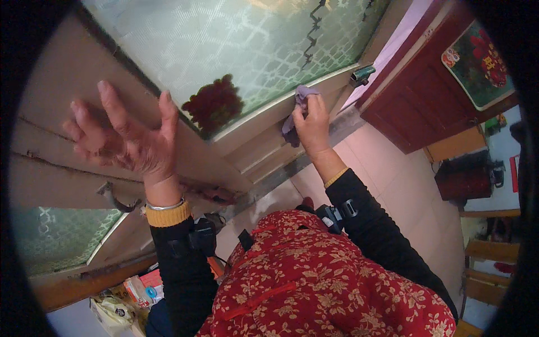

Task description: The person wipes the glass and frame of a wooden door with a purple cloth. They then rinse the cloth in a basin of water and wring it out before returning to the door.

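Observation:
My right hand (pixel 313 123) is closed on a purple-grey cloth (pixel 290 132), which rests against the lower frame of a patterned glass pane (pixel 247 73) in a door. Part of the cloth hangs below my fingers. My left hand (pixel 126 132) has its fingers spread and holds nothing; it is over the beige door frame (pixel 62 73), and whether the palm touches it I cannot tell. A dark red sticker (pixel 214 105) shows in the lower left corner of the glass. Below my left wrist, a curved metal handle (pixel 117 197) juts from the door.
A green metal latch (pixel 362 74) projects near the pane's right corner. Further right stand a dark red door (pixel 410 112) with a decorated panel and a dark red box-shaped appliance (pixel 466 177) on a shelf. Bags and packages (pixel 126 303) lie at lower left. Pale floor tiles (pixel 382 163) spread below.

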`<state>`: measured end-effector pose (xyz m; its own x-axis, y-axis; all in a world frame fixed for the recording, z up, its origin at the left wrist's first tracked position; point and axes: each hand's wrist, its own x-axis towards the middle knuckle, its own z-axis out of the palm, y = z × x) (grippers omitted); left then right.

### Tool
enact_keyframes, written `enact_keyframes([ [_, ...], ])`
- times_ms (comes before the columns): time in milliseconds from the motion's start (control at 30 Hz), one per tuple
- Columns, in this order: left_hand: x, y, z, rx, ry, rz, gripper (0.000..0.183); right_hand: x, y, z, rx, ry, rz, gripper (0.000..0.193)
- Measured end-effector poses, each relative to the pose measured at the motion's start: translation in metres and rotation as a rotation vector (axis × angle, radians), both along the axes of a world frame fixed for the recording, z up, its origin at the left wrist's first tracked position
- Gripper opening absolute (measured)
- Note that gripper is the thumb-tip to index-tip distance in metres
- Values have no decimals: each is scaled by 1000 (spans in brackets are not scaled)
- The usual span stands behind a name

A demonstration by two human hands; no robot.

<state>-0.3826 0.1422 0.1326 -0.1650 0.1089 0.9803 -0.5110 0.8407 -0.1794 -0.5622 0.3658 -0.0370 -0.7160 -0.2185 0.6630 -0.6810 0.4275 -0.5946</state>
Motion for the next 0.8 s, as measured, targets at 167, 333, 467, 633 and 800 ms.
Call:
enact_keyframes([
  [167, 26, 3, 4, 132, -127, -241, 68, -6, 5, -1, 98, 265, -7, 33],
  [333, 96, 6, -21, 250, 27, -236, 50, -7, 19, 10, 184, 155, 97, 38],
  [467, 132, -8, -53, 464, 101, -146, 34, -5, 22, 16, 232, 109, 72, 38],
  [633, 129, -16, -80, 708, 168, -198, 26, -7, 19, 18, 170, 131, 76, 36],
  [800, 108, -11, -89, 789, 250, -122, 30, 5, 14, 16, 201, 95, 101, 37],
])
